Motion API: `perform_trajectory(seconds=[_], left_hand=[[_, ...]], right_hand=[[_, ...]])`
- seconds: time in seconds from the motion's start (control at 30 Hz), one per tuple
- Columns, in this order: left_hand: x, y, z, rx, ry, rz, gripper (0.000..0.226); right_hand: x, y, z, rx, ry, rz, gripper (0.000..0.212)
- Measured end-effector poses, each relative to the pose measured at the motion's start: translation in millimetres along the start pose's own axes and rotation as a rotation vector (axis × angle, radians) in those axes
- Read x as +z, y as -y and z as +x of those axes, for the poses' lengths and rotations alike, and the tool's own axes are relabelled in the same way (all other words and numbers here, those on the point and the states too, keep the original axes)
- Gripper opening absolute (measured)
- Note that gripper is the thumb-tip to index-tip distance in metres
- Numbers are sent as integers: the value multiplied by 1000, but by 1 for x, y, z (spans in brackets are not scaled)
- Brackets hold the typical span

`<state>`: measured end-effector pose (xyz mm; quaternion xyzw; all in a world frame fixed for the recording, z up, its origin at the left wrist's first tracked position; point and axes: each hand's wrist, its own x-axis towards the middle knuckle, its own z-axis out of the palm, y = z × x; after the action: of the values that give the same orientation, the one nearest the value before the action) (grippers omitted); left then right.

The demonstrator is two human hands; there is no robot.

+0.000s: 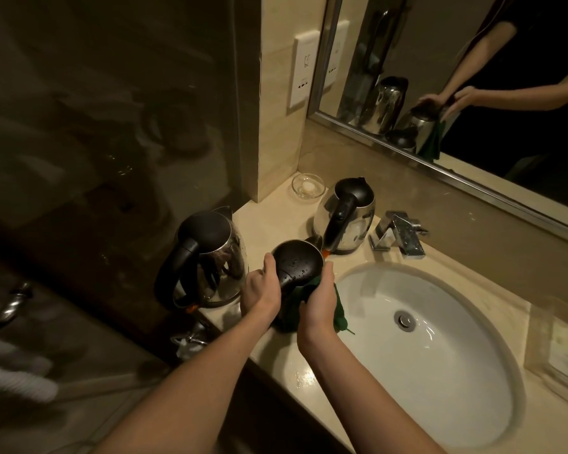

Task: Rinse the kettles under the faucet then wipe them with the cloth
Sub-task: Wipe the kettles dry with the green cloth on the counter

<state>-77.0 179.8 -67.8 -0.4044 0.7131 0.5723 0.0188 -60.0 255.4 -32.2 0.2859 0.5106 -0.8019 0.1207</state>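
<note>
**Wiping a wet kettle beside the sink**

Faces a wide mirror (473, 77) fixed above a pale stone surface (309, 371), with arms and kettles reflected in it. Looks down on an oval white sink (440, 371) set into that surface, to the right of the hands, with a drain (406, 320) at its bottom.

Takes in three steel kettles with black lids and handles. Finds the left kettle (210, 257) upright near the surface's left edge, and the back kettle (345, 214) upright near the wall, just left of the faucet (400, 234). Finds the middle kettle (297, 263) between them at the sink's left rim, tilted so its droplet-covered lid faces the camera.

Holds the middle kettle in both hands. Curls the left hand (261, 290) round its left side, thumb up near the lid's rim. Wraps the right hand (318, 301) round its right side, pinning a dark green cloth (340, 309) between palm and kettle. Lets the rest of the cloth hang down by the sink rim. Cannot tell whether the kettle's base rests on the surface, hidden as it is by hands and cloth.

Farther back, picks out a small glass dish (308, 187) in the corner by the wall and a white socket plate (304, 70) on the tile above it.
</note>
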Motion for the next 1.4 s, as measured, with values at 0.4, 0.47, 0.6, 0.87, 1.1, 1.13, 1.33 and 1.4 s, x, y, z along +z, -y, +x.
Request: perform_trajectory(seconds=[0.4,0.47,0.6,0.87,1.1,1.13,1.33,1.4], left_hand=[[-8,-2,6,15,61,12,101],[-11,-5,5,18,61,28,103],[-13,-6,7,17,81,47,96],[-18,-7,13,30,118,130,64],[-19,-7,21,46,162,164,61],[-19,-8,23,40,170,158,61],[-21,-10,23,22,195,157,57],[-21,-10,22,35,197,155,55]], right_hand=[[-16,-1,9,69,4,80,44],[-12,4,5,15,70,8,42],[-7,11,10,-1,56,-63,44],[-22,-2,22,153,-33,-42,63],[-27,5,19,-4,117,-112,49],[-25,7,19,-26,129,-133,50],[-27,11,35,0,74,-173,56],[-32,10,44,61,4,-183,54]])
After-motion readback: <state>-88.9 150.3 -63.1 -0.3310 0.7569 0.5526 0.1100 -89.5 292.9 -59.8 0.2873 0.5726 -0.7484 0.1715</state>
